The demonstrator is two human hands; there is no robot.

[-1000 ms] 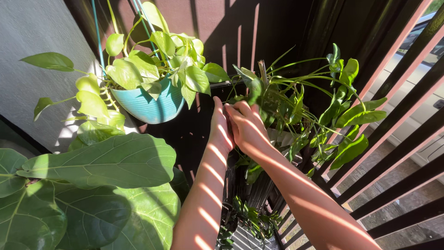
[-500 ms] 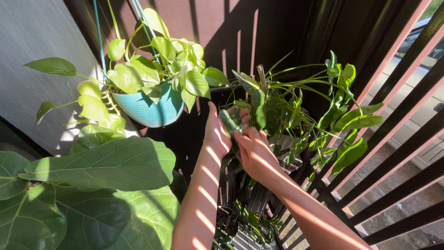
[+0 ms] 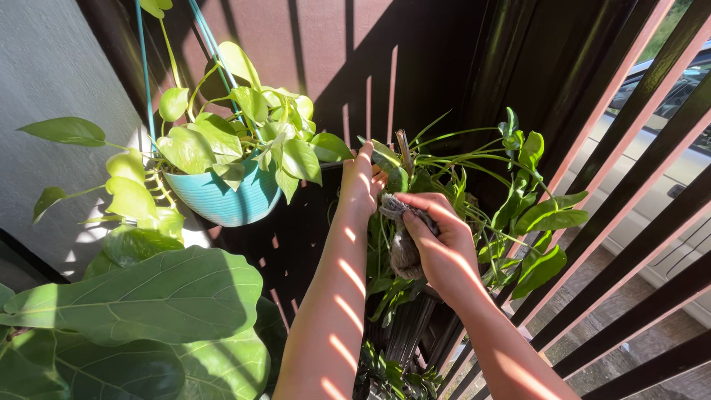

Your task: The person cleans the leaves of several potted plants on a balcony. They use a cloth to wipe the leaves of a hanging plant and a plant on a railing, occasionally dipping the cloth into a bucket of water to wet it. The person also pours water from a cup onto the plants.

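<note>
From the head camera, the left hand (image 3: 361, 180) reaches up behind a long green leaf (image 3: 388, 157) of the dark-potted plant (image 3: 474, 196), fingers flat against it, apparently bracing the leaf from behind. The right hand (image 3: 442, 248) has its grip clenched on a grey cloth (image 3: 404, 241) pressed against the foliage, just beside the left, so the leaf sits between support and cloth. The teal hanging pot (image 3: 222, 198) hangs near the left, untouched, above 1 big fiddle leaf (image 3: 148, 296).

packages: none | labels, signs: none | screens: none (plants and railing only)
</note>
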